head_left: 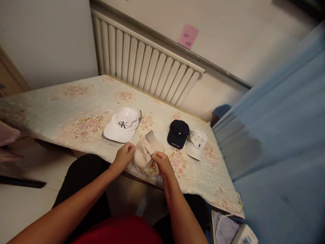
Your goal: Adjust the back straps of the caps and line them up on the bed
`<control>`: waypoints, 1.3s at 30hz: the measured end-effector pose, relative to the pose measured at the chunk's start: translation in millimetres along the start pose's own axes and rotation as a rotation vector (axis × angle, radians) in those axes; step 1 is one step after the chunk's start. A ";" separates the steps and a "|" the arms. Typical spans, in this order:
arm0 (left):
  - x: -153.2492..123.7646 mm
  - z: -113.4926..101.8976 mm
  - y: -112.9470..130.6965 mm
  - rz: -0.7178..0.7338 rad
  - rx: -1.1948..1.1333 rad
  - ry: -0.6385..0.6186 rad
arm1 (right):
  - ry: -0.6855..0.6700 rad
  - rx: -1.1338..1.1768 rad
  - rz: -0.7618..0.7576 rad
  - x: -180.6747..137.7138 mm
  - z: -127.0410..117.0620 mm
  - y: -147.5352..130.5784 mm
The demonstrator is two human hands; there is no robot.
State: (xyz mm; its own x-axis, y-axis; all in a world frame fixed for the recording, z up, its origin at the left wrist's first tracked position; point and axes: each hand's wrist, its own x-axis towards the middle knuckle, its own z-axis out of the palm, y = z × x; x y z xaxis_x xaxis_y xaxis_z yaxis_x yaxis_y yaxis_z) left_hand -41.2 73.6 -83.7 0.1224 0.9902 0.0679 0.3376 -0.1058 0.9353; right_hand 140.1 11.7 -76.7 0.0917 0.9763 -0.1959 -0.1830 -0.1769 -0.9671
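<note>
A beige baseball cap (142, 157) is held over the table's front edge, its brim tilted up and away and its back opening toward me. My right hand (163, 165) pinches it by the strap beside the back opening, some fingertips showing inside. At the cap's left side my left hand (124, 157) is closed, with thumb and fingertips on the cap's edge. Beyond them lies a white cap (124, 123) with black letters. To the right, a dark navy cap (178, 134) touches or nearly touches a smaller white cap (196, 144) with a small dark emblem.
A flowered cover lies over the table (101, 98). Behind it, a white radiator (147, 61) runs along the wall beneath a pink note (188, 36). A blue curtain (274, 135) hangs at the right. A white appliance (245, 234) with a cord sits at the lower right.
</note>
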 end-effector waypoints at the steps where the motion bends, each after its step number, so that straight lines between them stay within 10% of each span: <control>1: -4.6 0.4 0.8 0.048 0.051 0.023 | -0.010 0.005 0.001 -0.7 -0.3 0.0; 14: -53.8 33.7 6.1 0.557 0.439 0.116 | -0.079 0.024 -0.006 -4.6 4.9 -9.1; 25: -58.9 18.4 21.3 0.532 0.215 0.196 | -0.064 0.093 -0.027 -6.2 15.3 -13.1; 32: -83.1 7.2 47.6 0.377 -0.060 -0.129 | 0.009 0.169 -0.037 -0.5 31.2 -19.3; 39: -81.3 24.9 26.0 0.123 -0.281 -0.157 | 0.044 0.218 -0.077 7.5 46.3 -17.3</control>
State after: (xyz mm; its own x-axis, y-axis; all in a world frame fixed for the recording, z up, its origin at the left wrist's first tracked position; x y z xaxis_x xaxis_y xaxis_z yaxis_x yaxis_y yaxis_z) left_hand -19.1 -12.0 -73.6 0.2960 0.9430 0.1521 0.0441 -0.1725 0.9840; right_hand 98.7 27.8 -53.9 0.1550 0.9788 -0.1339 -0.3807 -0.0659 -0.9223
